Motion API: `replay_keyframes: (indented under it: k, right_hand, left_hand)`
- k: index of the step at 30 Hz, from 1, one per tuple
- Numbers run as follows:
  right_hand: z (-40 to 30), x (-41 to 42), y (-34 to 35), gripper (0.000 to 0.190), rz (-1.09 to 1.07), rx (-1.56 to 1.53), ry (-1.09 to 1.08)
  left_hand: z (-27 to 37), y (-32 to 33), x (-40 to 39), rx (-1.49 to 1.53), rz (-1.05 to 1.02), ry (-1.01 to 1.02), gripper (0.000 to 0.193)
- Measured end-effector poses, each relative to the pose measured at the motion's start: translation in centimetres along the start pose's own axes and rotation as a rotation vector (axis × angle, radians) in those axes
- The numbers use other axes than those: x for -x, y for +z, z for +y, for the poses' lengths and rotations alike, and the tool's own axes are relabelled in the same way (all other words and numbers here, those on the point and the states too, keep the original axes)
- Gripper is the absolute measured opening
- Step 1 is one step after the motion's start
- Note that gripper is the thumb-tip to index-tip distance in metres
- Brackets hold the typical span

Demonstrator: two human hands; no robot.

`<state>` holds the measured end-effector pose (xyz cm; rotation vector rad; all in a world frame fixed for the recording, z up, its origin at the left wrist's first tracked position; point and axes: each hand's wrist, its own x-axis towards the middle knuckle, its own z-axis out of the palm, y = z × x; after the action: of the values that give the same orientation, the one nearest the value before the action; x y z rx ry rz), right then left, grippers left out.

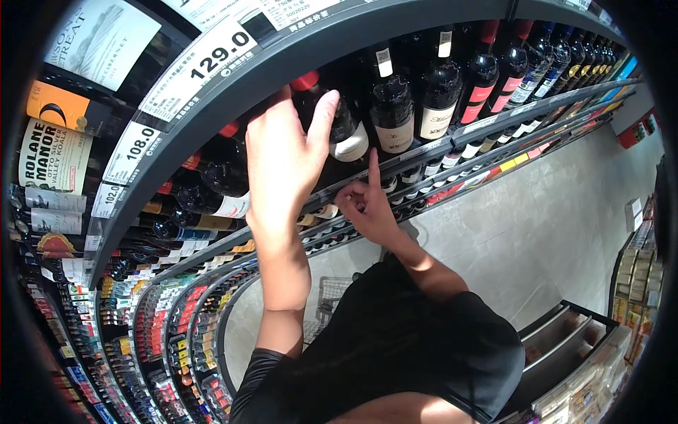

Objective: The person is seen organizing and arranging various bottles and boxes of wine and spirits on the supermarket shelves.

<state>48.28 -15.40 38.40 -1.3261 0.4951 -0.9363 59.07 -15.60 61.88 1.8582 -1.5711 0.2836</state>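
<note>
My left hand [286,153] reaches in beneath the upper shelf edge, at a dark wine bottle with a red capsule [305,80] and a pale label. The bottle's neck shows between my thumb and forefinger. My other fingertips are hidden, so the grip is unclear. Lower and to the right, my right hand [368,209] holds nothing visible; its forefinger points up while the rest curl. That fingertip is close to the shelf's front edge, between the red-capped bottle and a cream-labelled wine bottle [393,114]. More wine bottles with pink labels [479,93] line the row to the right.
The upper shelf's dark curved edge [339,37] carries price tags [196,74], close above my left hand. Stocked lower shelves [196,312] curve away at left. A wire shopping cart [333,294] stands on the grey floor [476,228]. A dark display unit [561,339] is at lower right.
</note>
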Motion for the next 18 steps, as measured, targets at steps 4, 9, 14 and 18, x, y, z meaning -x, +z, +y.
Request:
replay_keyframes:
  k: [4, 9, 14, 18]
  right_hand:
    - [0.2, 0.0, 0.6, 0.114, -0.011, -0.004, -0.018]
    - [0.4, 0.1, 1.5, 0.118, -0.012, 0.004, -0.018]
    - [-0.3, 0.2, 1.9, 0.118, -0.033, 0.053, 0.011]
    - [0.0, 0.2, 1.6, 0.118, -0.093, 0.049, -0.011]
  left_hand:
    - [0.3, -0.8, 0.0, -0.02, -0.086, -0.116, 0.049]
    - [-0.2, -1.5, 0.5, -0.009, -0.089, -0.137, 0.046]
    - [-1.1, -2.0, 0.7, 0.0, -0.087, -0.165, 0.051]
    - [-0.6, -1.8, 0.8, 0.04, -0.083, -0.238, 0.045]
